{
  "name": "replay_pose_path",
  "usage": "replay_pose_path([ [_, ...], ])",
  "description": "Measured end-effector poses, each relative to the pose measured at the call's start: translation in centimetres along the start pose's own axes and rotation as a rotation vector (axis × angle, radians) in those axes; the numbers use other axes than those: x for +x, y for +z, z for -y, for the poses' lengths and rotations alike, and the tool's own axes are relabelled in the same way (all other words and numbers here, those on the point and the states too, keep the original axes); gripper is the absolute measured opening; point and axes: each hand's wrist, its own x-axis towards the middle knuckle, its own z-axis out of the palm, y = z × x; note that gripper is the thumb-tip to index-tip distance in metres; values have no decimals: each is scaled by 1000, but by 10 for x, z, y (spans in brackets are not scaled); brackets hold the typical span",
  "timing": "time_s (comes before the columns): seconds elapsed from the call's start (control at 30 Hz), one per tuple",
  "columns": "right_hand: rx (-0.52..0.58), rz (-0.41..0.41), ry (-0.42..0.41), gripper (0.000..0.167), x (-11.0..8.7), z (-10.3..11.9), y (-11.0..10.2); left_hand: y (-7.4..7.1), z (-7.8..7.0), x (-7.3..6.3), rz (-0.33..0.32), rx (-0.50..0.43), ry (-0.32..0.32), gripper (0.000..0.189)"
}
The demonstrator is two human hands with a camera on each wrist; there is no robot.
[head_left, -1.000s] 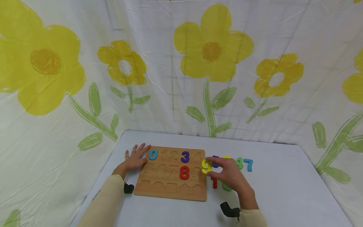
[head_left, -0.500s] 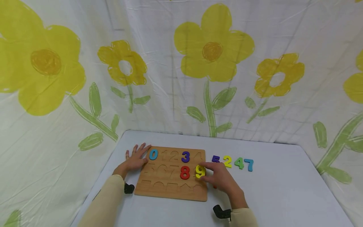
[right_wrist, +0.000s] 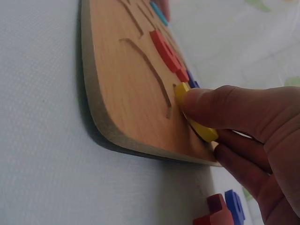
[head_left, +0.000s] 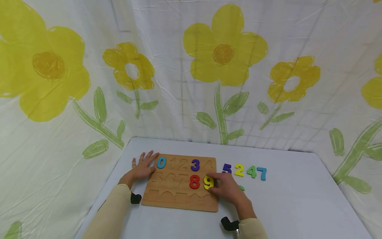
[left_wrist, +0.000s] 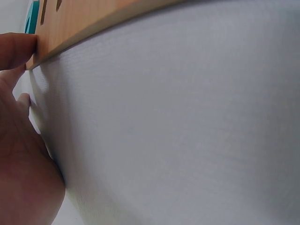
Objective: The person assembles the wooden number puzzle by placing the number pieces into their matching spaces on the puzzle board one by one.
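My right hand (head_left: 228,188) pinches a yellow number 9 piece (head_left: 208,182) between thumb and fingers. The 9 lies over the right end of the middle row on a wooden number puzzle board (head_left: 167,200); in the right wrist view the yellow piece (right_wrist: 202,129) looks slightly tilted at the board's surface. A red 8 (head_left: 194,182) sits just left of it. My left hand (head_left: 143,169) rests with spread, straight fingers at the board's upper left corner, thumb at the edge, beside a light blue 0 (head_left: 161,162). A purple 3 (head_left: 195,165) sits in the top row.
Right of the board lie a purple 5 (head_left: 227,168), a yellow 2 (head_left: 239,170), a green 4 (head_left: 251,171) and a blue 7 (head_left: 261,173). A green piece (head_left: 242,188) is mostly hidden behind my right hand. A red piece (right_wrist: 215,213) shows in the right wrist view.
My right hand has carried the yellow 9 leftward from the board's right edge onto the middle row, right of the 8. The left hand has stayed in place.
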Motion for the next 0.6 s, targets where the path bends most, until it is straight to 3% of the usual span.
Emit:
replay_pose_path([
  [0.37, -21, 5, -4, 53, 3, 1, 4, 2, 2, 4, 10, 15, -8, 76],
  [0.6, 5, -32, 4, 55, -3, 8, -10, 1, 2, 2, 10, 2, 1, 76],
])
